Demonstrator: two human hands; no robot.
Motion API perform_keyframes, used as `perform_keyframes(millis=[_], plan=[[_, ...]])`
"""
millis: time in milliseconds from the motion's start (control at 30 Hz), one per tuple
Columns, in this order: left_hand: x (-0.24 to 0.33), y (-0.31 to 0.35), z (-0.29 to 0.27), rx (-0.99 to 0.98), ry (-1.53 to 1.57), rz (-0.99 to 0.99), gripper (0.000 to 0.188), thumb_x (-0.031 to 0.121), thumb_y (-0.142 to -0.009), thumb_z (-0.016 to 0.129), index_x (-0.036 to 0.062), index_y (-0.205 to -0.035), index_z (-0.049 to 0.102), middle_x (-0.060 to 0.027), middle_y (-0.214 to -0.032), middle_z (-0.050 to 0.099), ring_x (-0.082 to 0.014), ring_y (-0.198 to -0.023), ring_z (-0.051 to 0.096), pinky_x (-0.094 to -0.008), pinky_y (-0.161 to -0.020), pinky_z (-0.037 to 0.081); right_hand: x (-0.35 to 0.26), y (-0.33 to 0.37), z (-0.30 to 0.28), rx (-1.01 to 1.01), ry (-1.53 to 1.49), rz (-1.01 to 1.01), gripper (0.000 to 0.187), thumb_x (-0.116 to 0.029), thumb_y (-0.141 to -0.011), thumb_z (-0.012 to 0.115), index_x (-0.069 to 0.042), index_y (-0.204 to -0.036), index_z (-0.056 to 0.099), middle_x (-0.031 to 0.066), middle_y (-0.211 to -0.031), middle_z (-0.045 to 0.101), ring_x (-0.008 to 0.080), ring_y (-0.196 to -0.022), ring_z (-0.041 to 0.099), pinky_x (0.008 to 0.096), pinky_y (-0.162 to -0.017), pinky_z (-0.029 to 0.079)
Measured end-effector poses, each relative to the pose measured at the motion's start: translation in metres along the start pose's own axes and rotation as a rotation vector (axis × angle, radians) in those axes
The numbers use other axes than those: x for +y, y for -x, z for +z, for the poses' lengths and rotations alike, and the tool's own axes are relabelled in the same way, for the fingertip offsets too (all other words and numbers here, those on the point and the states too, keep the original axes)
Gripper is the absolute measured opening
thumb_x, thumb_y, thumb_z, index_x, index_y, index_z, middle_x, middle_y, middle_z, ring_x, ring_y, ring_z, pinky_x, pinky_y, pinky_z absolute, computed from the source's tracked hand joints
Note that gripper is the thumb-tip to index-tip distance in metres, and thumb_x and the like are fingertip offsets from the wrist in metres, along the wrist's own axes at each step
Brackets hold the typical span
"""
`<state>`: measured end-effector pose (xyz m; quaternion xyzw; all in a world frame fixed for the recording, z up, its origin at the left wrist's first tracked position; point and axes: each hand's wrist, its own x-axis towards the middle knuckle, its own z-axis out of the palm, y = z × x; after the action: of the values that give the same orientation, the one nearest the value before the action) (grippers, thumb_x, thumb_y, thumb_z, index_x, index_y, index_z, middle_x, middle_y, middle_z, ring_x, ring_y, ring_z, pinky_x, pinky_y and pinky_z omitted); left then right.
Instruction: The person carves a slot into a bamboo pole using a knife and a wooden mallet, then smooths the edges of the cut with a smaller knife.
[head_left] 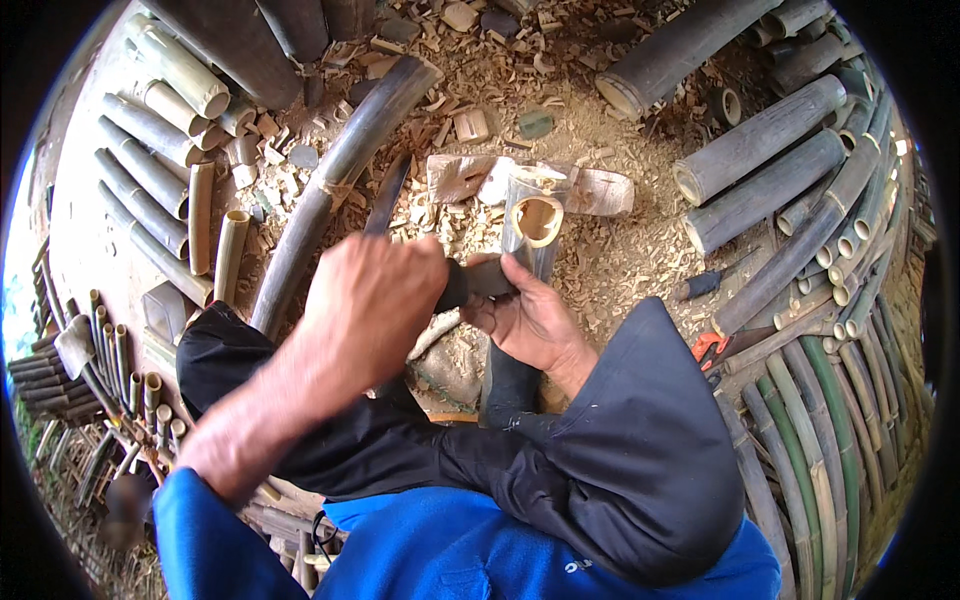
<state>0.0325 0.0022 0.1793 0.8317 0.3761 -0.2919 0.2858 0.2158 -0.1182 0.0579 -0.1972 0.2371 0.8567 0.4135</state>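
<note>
My left hand (pixel 375 300), slightly blurred, is closed around a black-handled tool (pixel 453 288). A dark, flat piece (pixel 490 278) extends from the handle to my right hand (pixel 540 325), which pinches it between thumb and fingers. Whether that piece is a blade is unclear. Just beyond my right hand is a bamboo section (pixel 518 240) with a pale-edged opening cut in its side. Its far end meets a pale, notched wood block (pixel 605 192). A long dark blade (pixel 388 195) passes behind my left hand; I cannot tell what its near end joins.
Wood shavings (pixel 610 250) cover the ground. A long, dark bamboo pole (pixel 310 225) slants at left, near short bamboo pieces (pixel 145 165). Thick bamboo lengths (pixel 770 185) lie at right. An orange-handled saw (pixel 710 345) and black-handled knife (pixel 703 284) lie beside my right knee.
</note>
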Motion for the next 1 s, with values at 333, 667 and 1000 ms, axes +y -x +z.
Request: perform_keyframes(millis=[333,667,1000], plan=[[0.081,-0.001,0.139,0.215,0.757,-0.205,0.045,0.009,-0.071,0.069,-0.0128,-0.108,0.054,-0.0272,-0.078,0.068,-0.0447,-0.070,0.070,-0.0517,-0.064,0.058,-0.077,0.016,0.007,0.420,0.835,0.191,0.034,-0.024,-0.099,0.058,0.007,-0.112,0.062,0.0204,-0.097,0.073,0.0319,-0.075,0.074,0.0391,-0.054,0.062],[0.094,-0.007,0.182,0.244,1.448,-0.311,0.061,0.025,-0.072,0.087,-0.0064,-0.117,0.061,-0.0191,-0.094,0.072,-0.0293,-0.085,0.071,-0.0393,-0.082,0.055,-0.041,0.012,0.051,0.566,1.221,0.099,0.027,-0.024,-0.100,0.053,0.003,-0.105,0.057,0.0160,-0.088,0.069,0.0207,-0.060,0.066,0.0320,-0.048,0.058],[-0.001,0.009,0.037,0.250,0.718,-0.561,0.039,0.011,-0.058,0.081,-0.0058,-0.092,0.074,-0.0218,-0.071,0.070,-0.0298,-0.070,0.073,-0.0399,-0.067,0.056,-0.035,-0.031,0.026,0.231,0.508,-0.015,0.023,-0.022,-0.104,0.047,-0.003,-0.110,0.059,0.0183,-0.105,0.070,0.0280,-0.087,0.072,0.0476,-0.080,0.062]])
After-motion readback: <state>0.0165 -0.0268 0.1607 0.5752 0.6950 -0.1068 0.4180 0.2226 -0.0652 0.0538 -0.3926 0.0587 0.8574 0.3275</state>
